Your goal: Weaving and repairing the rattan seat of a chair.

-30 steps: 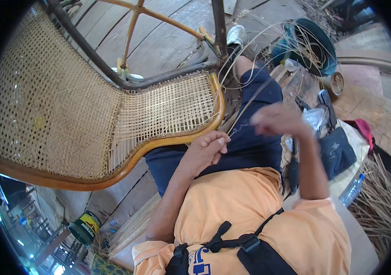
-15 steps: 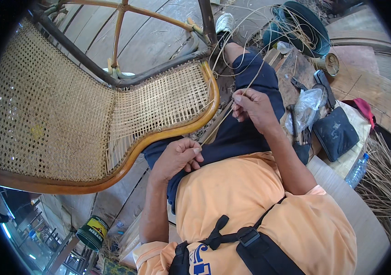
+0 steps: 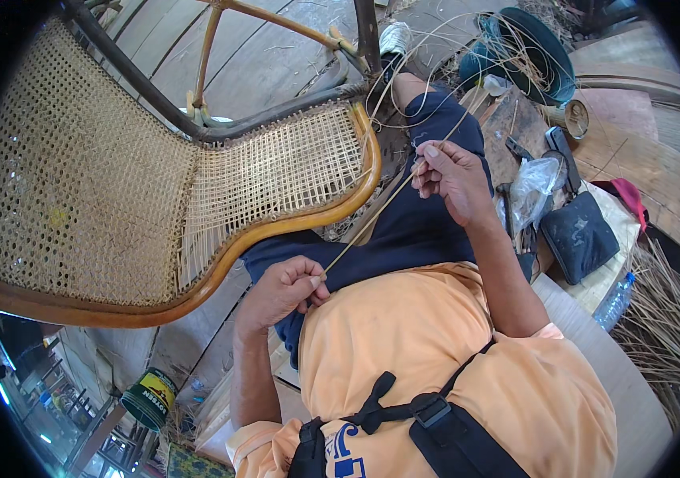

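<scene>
A thin pale cane strand [image 3: 373, 217] runs slantwise between my two hands, above my dark-clad lap. My left hand [image 3: 284, 293] is closed, pinching the strand's near end between thumb and fingers. Farther up and to the right, my right hand [image 3: 453, 179] pinches the same strand, which carries on past it toward a loose tangle of strands [image 3: 427, 48]. Left of my hands lies a chair with woven cane seating [image 3: 85, 183]; its orange-brown rattan frame [image 3: 308, 223] curves toward my lap. The newer weave [image 3: 276, 163] on its right part is more open, with loose strand ends along the lower edge.
A teal bucket [image 3: 559, 68] with cane strands stands at the far right. Nearby are a clear plastic bag [image 3: 531, 191], a black pouch [image 3: 580, 237], a plastic bottle [image 3: 615, 301] and a pile of cane strips [image 3: 662, 342]. A green-yellow can [image 3: 150, 398] sits lower left.
My left hand has moved left and nearer to me, while my right hand has shifted slightly right. A longer length of cane strand now spans between them.
</scene>
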The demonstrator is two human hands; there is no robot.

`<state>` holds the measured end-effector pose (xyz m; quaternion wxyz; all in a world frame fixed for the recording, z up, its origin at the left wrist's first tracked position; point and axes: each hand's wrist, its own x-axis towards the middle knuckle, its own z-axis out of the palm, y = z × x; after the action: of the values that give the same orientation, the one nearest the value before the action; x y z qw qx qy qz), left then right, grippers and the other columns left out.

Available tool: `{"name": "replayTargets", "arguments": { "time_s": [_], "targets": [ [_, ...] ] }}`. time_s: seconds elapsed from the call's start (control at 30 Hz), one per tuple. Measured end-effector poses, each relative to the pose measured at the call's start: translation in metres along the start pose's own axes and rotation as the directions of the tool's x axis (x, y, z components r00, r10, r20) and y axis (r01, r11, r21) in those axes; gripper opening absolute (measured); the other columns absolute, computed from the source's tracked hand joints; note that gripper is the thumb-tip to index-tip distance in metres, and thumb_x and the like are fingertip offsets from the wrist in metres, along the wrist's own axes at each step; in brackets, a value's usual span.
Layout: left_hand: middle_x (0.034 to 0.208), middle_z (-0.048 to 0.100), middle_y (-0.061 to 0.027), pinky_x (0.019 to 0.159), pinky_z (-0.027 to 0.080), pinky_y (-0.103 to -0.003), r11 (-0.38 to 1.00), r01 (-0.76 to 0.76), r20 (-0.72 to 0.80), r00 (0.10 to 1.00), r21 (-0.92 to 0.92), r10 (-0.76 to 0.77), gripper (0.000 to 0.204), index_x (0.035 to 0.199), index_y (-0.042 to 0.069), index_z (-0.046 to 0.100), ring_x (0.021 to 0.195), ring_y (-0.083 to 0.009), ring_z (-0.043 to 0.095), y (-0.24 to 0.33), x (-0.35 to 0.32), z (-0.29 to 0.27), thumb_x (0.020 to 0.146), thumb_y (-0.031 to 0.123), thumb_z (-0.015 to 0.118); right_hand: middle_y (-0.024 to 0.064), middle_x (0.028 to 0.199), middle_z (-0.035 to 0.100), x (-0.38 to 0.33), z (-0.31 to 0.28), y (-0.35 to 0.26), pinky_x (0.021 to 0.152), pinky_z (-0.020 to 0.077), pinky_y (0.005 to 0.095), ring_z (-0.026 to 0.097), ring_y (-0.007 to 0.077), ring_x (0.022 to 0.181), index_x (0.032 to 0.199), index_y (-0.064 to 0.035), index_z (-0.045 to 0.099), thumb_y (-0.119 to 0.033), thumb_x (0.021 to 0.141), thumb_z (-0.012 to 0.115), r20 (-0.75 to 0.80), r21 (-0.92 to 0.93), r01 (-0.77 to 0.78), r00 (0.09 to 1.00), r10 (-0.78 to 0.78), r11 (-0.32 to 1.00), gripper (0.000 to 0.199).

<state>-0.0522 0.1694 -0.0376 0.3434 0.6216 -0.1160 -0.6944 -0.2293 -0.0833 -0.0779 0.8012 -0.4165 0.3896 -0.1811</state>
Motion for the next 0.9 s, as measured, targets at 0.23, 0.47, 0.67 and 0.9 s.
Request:
{"name": "replayTargets", "arguments": {
  "time_s": [0.23,0.47,0.67,0.9],
  "targets": [
    [0.078,0.062,-0.0015,0.054,0.041,-0.018,0.997,0.058,-0.049,0.997,0.051,-0.055,0.01,0.09,0.005,0.057,0.064,-0.0061,0.055,-0.014,-0.013,-0.012,0.087,0.014,0.052,0.0066,0.076,0.06,0.003,-0.007,-0.013,0.05,0.0463,0.0234,0.059,0.0136,0.062,0.095,-0.0012,0.057,-0.02,0.093,0.051,-0.075,-0.017,0.056,0.996,-0.057,0.998,0.02],
    [0.075,0.062,-0.001,0.056,0.042,-0.019,0.997,0.055,-0.049,0.997,0.053,-0.052,0.01,0.088,0.005,0.057,0.065,-0.0056,0.055,-0.023,-0.015,-0.016,0.087,0.013,0.052,0.0057,0.075,0.061,0.003,-0.005,-0.014,0.051,0.047,0.0221,0.059,0.0119,0.061,0.093,-0.0014,0.059,-0.018,0.093,0.049,-0.047,-0.005,0.072,0.996,-0.072,0.997,0.019],
    [0.074,0.062,-0.0014,0.057,0.044,-0.021,0.998,0.056,-0.061,0.997,0.033,-0.054,0.009,0.086,0.006,0.059,0.065,-0.007,0.056,-0.025,-0.012,-0.017,0.086,0.014,0.054,0.0057,0.075,0.061,0.004,-0.002,-0.015,0.05,0.0466,0.0214,0.059,0.0114,0.06,0.091,-0.0019,0.059,-0.018,0.092,0.051,-0.072,-0.025,0.07,0.995,-0.072,0.997,0.018],
    [0.066,0.055,0.001,0.047,0.033,-0.016,0.997,0.068,-0.033,0.997,-0.028,-0.069,0.011,0.084,0.005,0.058,0.054,-0.0038,0.045,-0.032,-0.016,-0.022,0.084,0.016,0.058,0.0053,0.073,0.062,0.012,-0.005,-0.016,0.049,0.0464,0.021,0.059,0.0109,0.059,0.087,-0.0019,0.06,-0.016,0.091,0.053,-0.147,-0.056,0.114,0.982,-0.121,0.992,0.016]
  ]
}}
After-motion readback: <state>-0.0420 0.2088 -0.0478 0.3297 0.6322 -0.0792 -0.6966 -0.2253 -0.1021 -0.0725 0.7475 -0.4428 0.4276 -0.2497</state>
